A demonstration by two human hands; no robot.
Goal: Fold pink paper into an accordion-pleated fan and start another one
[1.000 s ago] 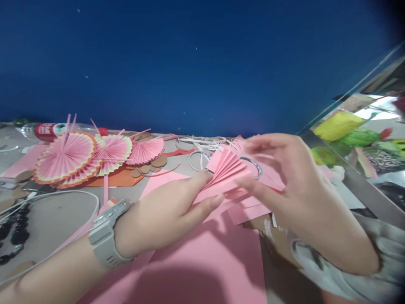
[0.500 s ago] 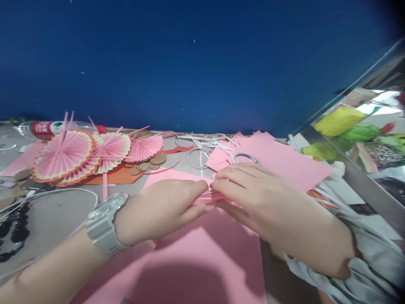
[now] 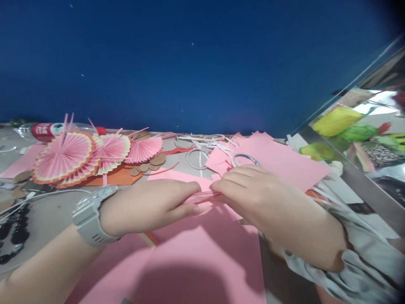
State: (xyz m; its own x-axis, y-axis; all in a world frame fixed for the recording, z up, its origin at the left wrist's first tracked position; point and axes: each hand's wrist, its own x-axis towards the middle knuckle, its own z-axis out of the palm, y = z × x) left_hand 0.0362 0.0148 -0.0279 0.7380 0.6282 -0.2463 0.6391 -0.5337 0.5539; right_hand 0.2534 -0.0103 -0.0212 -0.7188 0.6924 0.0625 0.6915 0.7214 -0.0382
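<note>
A pleated strip of pink paper [image 3: 204, 196] is squeezed flat between both my hands, just above a large pink sheet [image 3: 202, 257]. My left hand [image 3: 148, 207], with a grey watch [image 3: 90, 215] on the wrist, pinches the strip's left end between thumb and fingers. My right hand [image 3: 253, 196] is closed over its right end, fingers pressed together on top. Only a thin edge of the folded paper shows between the fingertips.
Finished pink paper fans [image 3: 66, 158] with cream and orange rims lie at the left, by a plastic bottle [image 3: 47, 130]. Tape rings [image 3: 198, 159], white paper strips and loose pink sheets [image 3: 284, 162] lie behind my hands. A white cable [image 3: 47, 195] and dark beads [image 3: 9, 236] lie at far left.
A second ago the pleats were fanned open and lifted in my hands. Both hands then came down and pressed the folds flat into a thin strip; my left arm slid slightly left.
</note>
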